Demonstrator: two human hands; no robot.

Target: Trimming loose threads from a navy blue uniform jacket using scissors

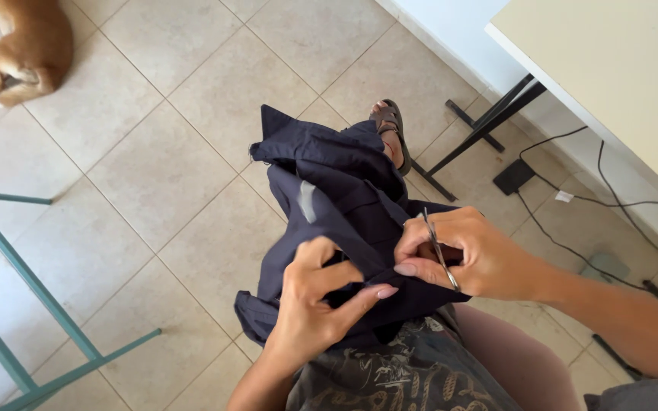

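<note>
I see a dark navy garment (336,190) bunched in a heap over the lap, its folds rumpled and one pointed corner sticking up at the far end. A pale grey patch shows on its upper face, with a trace of red thread at its far left edge. Its near edge is pinched into a ridge. Small slim metal scissors (439,247) lie just to the right of that ridge, above the garment's near right part, blades pointing away and slightly left, their handles hidden.
</note>
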